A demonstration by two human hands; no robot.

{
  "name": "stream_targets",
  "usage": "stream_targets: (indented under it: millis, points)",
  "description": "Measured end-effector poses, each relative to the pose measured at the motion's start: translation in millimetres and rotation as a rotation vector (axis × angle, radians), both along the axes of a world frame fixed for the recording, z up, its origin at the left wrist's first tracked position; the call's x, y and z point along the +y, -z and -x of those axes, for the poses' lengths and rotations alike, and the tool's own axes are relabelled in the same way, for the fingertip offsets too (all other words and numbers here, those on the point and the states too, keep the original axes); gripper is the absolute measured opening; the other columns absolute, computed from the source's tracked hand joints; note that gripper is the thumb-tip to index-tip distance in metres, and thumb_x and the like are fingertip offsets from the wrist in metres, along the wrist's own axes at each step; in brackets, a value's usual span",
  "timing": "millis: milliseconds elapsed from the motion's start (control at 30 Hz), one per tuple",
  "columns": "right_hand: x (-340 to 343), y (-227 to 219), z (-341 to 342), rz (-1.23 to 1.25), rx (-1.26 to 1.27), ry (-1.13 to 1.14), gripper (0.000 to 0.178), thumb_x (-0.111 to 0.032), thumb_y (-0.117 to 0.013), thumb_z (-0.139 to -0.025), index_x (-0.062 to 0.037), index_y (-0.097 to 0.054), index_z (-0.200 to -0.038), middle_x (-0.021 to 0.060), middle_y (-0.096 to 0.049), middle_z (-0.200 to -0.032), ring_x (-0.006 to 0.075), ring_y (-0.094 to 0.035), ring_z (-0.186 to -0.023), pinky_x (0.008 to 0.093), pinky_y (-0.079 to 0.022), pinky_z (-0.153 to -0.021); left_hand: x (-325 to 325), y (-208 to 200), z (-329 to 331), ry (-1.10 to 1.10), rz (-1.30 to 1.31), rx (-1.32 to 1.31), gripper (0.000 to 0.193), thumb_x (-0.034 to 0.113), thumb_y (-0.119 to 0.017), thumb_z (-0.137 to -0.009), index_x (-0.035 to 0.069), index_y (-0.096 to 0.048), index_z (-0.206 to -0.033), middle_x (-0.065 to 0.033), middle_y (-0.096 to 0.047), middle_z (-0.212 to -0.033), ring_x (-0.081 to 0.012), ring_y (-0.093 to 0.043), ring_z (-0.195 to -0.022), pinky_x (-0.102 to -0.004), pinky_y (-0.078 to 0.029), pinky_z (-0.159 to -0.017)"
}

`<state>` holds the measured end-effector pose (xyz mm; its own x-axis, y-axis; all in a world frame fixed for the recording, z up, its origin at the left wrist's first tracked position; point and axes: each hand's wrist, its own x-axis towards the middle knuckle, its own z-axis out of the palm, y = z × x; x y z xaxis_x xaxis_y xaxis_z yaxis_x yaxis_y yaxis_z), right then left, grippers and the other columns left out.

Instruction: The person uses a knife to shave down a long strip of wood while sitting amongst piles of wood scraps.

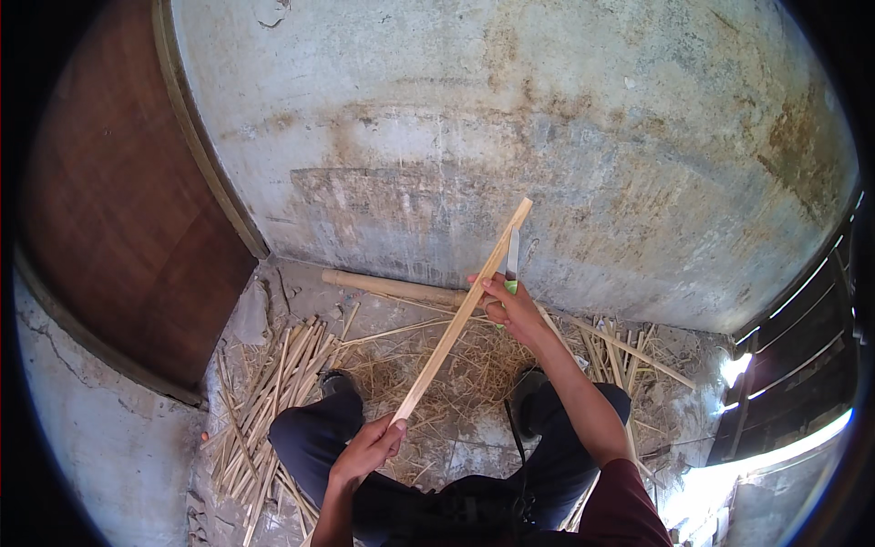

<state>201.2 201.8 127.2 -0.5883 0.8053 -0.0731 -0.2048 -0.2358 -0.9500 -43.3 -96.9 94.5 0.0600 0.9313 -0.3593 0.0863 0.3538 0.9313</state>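
A long, pale bamboo strip [447, 345] slants up and away from me, its far end in front of the wall. Its near end is gripped by my left hand [368, 447], with the fingers closed round it. Farther along, my right hand [516, 312] is closed on the green handle of a knife [513, 253]. The thumb of that hand lies against the strip. The knife's blade points away from me, close beside the strip's far part; whether its edge touches the wood I cannot tell.
Bamboo strips lie heaped on the floor at left [264, 410], with more strips [622, 354] at right. A thick bamboo pole [392, 286] lies along the stained wall [437, 137]. Shavings [428, 365] litter the floor between my feet. A brown door panel [118, 191] stands at left.
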Motion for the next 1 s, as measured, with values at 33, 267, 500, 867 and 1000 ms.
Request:
stream_targets:
  millis: [33,267,500,867,1000]
  points:
    - [0,0,0,-0.021,-0.025,0.027,0.044,-0.035,-0.064,-0.108,-0.0041,-0.068,-0.138,-0.0065,-0.050,-0.076,0.0029,-0.026,-0.050,0.0260,-0.022,-0.049,1,-3,-1,0.011,-0.027,0.003,0.034,0.039,-0.050,-0.115,0.009,-0.057,-0.099,0.0047,-0.047,-0.070,-0.0057,-0.042,-0.059,-0.0239,-0.036,-0.050]
    - [6,5,-3,-0.100,-0.057,0.061,0.039,-0.033,-0.067,-0.106,-0.0032,-0.074,-0.130,-0.0121,-0.038,-0.062,0.0029,-0.026,-0.051,0.0275,-0.020,-0.050,1,-1,6,-0.016,-0.015,0.092,0.031,0.033,-0.062,-0.111,0.003,-0.058,-0.106,0.0014,-0.055,-0.070,-0.0075,-0.050,-0.058,-0.0287,-0.041,-0.052]
    - [5,3,-2,-0.089,-0.097,0.095,0.037,-0.030,-0.069,-0.106,-0.0039,-0.075,-0.130,-0.0131,-0.035,-0.063,0.0024,-0.026,-0.052,0.0267,-0.019,-0.050,-20,16,25,0.114,-0.066,0.056,0.033,0.030,-0.065,-0.109,-0.001,-0.059,-0.119,-0.0066,-0.069,-0.081,-0.0138,-0.072,-0.071,-0.0291,-0.058,-0.063]
    - [7,-2,-4,-0.092,-0.143,0.025,0.053,-0.037,-0.062,-0.109,-0.0024,-0.060,-0.149,-0.0028,-0.058,-0.078,0.0055,-0.034,-0.056,0.0287,-0.029,-0.053,-31,14,32,0.157,0.095,-0.031,0.035,0.032,-0.045,-0.117,0.002,-0.061,-0.110,-0.0044,-0.060,-0.065,-0.0143,-0.067,-0.056,-0.0279,-0.053,-0.049]
    - [6,5,-2,-0.121,-0.258,0.190,0.061,-0.040,-0.061,-0.108,-0.0029,-0.046,-0.153,0.0051,-0.065,-0.092,0.0127,-0.048,-0.069,0.0346,-0.042,-0.066,-27,8,25,0.044,0.061,-0.027,0.033,0.029,-0.049,-0.116,0.002,-0.064,-0.105,-0.0013,-0.053,-0.061,-0.0093,-0.054,-0.049,-0.0268,-0.046,-0.043]
